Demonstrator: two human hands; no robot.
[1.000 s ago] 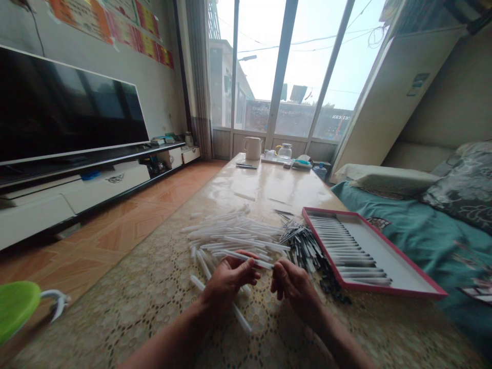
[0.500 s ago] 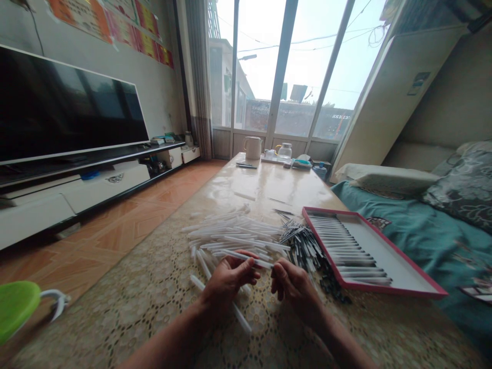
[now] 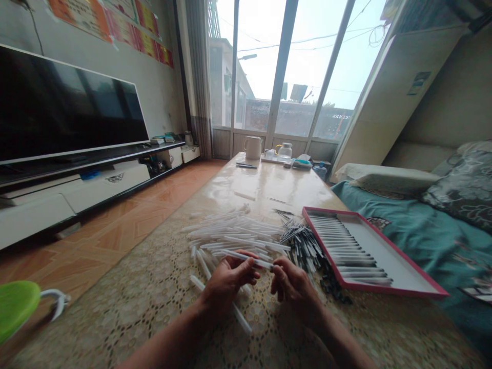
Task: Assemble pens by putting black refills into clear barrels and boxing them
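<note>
My left hand (image 3: 232, 279) is closed round a slim white pen barrel (image 3: 262, 263), which slants across and points right. At its right end, the thumb and fingers of my right hand (image 3: 291, 281) pinch a small dark tip, mostly covered by the fingertips. Just beyond my hands lies a wide heap of whitish pen barrels (image 3: 234, 230). Several loose barrels (image 3: 242, 319) lie under and around my left hand. Right of the heap is a bundle of thin black-and-white pen refills (image 3: 303, 243). Small black pieces (image 3: 334, 287) are scattered beside my right hand.
A pink-rimmed tray (image 3: 400, 253) at the right holds a row of pens with dark ends. On the table's far end stand a beige kettle (image 3: 252, 147) and a glass pot (image 3: 285, 151). A green seat (image 3: 17, 310) is at lower left; a sofa (image 3: 403, 225) borders the right.
Hardly anything differs. My right fingers have shifted very slightly at the barrel's end; the left hand keeps its hold.
</note>
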